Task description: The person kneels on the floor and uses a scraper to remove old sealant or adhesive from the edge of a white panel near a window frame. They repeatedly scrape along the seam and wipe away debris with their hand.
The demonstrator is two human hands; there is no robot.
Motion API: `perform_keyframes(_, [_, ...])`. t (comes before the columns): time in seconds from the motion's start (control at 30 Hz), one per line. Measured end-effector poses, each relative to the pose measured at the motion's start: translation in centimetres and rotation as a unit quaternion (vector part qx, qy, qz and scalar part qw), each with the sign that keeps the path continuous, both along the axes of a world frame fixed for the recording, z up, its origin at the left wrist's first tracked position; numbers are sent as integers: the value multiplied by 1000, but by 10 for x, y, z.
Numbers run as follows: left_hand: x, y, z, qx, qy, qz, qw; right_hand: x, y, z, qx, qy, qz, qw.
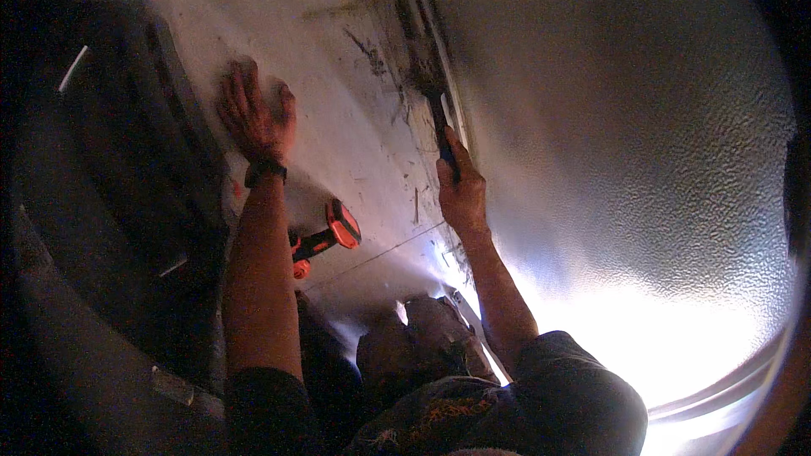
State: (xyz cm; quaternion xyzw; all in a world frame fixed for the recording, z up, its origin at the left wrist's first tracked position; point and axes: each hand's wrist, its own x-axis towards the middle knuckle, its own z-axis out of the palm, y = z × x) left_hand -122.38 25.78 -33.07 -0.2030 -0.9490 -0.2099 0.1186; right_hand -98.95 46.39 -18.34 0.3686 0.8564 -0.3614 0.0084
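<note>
My right hand (pixel 464 193) grips the dark handle of a long hand tool (pixel 441 123), perhaps a brush or scraper. Its far end rests in the dark, dirty seam where the pale floor panel (pixel 336 107) meets a textured wall panel (pixel 608 139); the tip is too dim to make out. My left hand (pixel 256 114), with a dark band at the wrist, lies flat on the pale panel, fingers spread, holding nothing. Beside my left forearm lies a red and black cordless power tool (pixel 326 237), partly hidden by the arm.
Dark debris (pixel 370 54) is scattered along the seam. A dark recessed area (pixel 127 171) with a raised edge runs down the left side. Bright light glares on the lower part of the textured panel. A thin line crosses the pale panel near my knees.
</note>
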Motion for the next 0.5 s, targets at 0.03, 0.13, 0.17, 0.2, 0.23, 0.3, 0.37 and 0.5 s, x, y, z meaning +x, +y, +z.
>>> perform_keyframes(0.03, [2,-1,1,-9,-13,6,1000,7,1,0,-2,-3,3,1000])
perform_keyframes(0.13, [3,6,8,-14,-38,5,999,19,9,-10,-40,-45,-22,998])
perform_keyframes(0.17, [2,9,11,-5,-38,-8,999,21,14,-14,-57,-64,-37,996])
perform_keyframes(0.2, [3,5,9,-10,-37,-11,999,4,18,-17,-58,-59,-30,996])
perform_keyframes(0.23, [2,-2,9,-18,-34,-12,999,-23,21,-20,-62,-52,-22,996])
perform_keyframes(0.3, [4,-8,-4,-36,-27,-1,999,-29,21,-13,-47,-54,-12,997])
perform_keyframes(0.37, [6,-4,-4,7,-54,-3,999,-11,18,-10,-12,-68,-5,998])
perform_keyframes(0.5, [4,-5,-6,-2,-45,-8,999,-19,21,-8,-22,-11,3,1000])
